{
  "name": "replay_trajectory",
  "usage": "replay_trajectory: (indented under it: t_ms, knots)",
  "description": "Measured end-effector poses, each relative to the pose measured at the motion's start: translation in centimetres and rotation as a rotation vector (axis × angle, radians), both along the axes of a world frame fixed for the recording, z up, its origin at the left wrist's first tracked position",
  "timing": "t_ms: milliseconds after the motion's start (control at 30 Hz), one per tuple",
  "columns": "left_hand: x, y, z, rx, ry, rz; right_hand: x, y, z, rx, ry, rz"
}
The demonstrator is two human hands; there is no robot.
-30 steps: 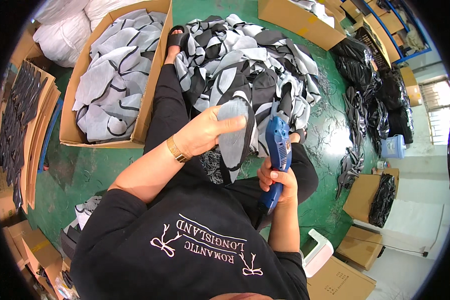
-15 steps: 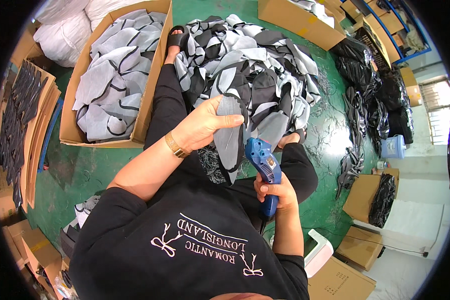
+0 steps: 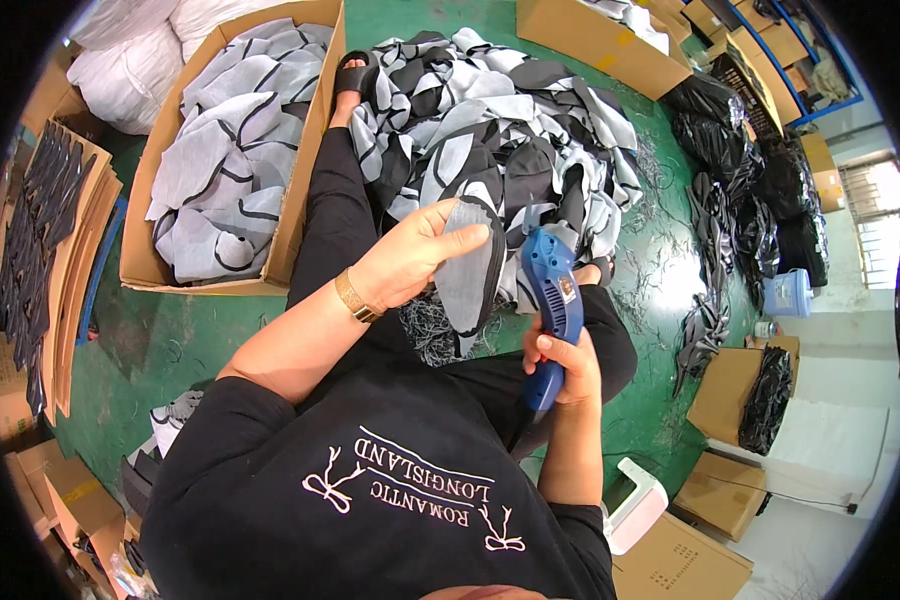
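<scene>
Head-worn fisheye, close above shirt [image 3: 370,470], facing down toward green floor [image 3: 210,340].

The heap of fabric pieces [image 3: 515,115] lies on the floor [image 3: 150,330]. Left of the heap stands a carton [image 3: 142,235] with more pieces [image 3: 230,160] in it; farther left of the heap are cardboard sheets [image 3: 65,330]. Behind the heap, toward its right, is a second carton [image 3: 600,45]. Bags [image 3: 770,200] and a bucket [image 3: 788,293] sit well to the heap's right. On its near side, a single piece [image 3: 468,285] is left of a handheld tool [image 3: 553,285].

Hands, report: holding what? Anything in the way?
Left fingers: pinching gray piece. Right fingers: gripping blue tool. Fabric pile beyond, seemingly not in the way.
</scene>
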State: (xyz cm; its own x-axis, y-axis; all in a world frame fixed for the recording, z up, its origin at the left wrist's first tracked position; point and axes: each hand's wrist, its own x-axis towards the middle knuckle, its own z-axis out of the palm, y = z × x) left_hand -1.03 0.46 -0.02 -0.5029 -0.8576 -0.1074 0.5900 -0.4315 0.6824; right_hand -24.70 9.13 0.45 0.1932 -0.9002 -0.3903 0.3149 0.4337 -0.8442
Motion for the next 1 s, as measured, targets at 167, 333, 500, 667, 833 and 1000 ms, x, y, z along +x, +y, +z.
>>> replay_trajectory:
  t_ms: [167, 333, 500, 667, 833, 1000]
  knots:
    - [0.2, -0.3, -0.4, 0.042, -0.013, 0.056, -0.4, 0.7, 1.4, -0.082, 0.169, -0.111]
    - [-0.2, -0.2, -1.1, 0.005, -0.053, 0.169, 0.0, 1.9, 2.4, -0.125, 0.523, 0.030]
    - [-0.8, 0.3, -1.1, -0.058, -0.099, 0.235, 0.6, 1.9, 2.1, -0.122, 0.647, 0.032]
    - [-0.4, 0.6, -1.3, -0.151, -0.251, 0.214, 0.6, 1.8, 2.6, -0.098, 0.610, 0.015]
    - [-0.2, 0.6, -1.0, -0.253, -0.389, 0.239, 0.1, 1.6, 3.0, -0.047, 0.566, 0.067]
    - [1.2, 0.1, -0.5, -0.398, -0.609, 0.080, -0.7, 1.3, 3.4, -0.036, 0.519, 0.118]
